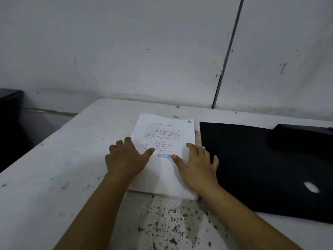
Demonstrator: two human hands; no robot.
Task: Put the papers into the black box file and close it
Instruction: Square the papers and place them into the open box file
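- Closest to the camera, the white table (pixel 45 177) had a worn patch at its front edge, all dark speckles and chipped paint, with both bare forearms reaching out over it.
- The left hand (pixel 126 157) lay flat on the left edge of the papers (pixel 162 134), fingers spread and partly off onto the table, thumb angled across the sheet. Palm down, fully spread out, not gripping anything, just pressing.
- The right hand (pixel 196 168) did the same on the right edge, fingers splayed and flat, thumb pointing in toward the blue "REJECT" stamp, which it partly covered. Nothing was pinched in it either.
- The papers were a thin white stack, slightly skewed, sitting in the middle of the table. The top sheet had blurry printed text in a boxed block, some bulleted lines, and two small dark dots at the far right corner.
- Just right of the stack, nearly touching it, the black box file (pixel 261 168) lay flat, matte and rectangular, with an oval finger hole near its near end and a raised dark flap at the far right. Couldn't tell if it was open or shut.
- Further back, a scuffed grey-white wall (pixel 126 51) with a dark vertical seam, and a dark object (pixel 10 112) off the left side of the table.
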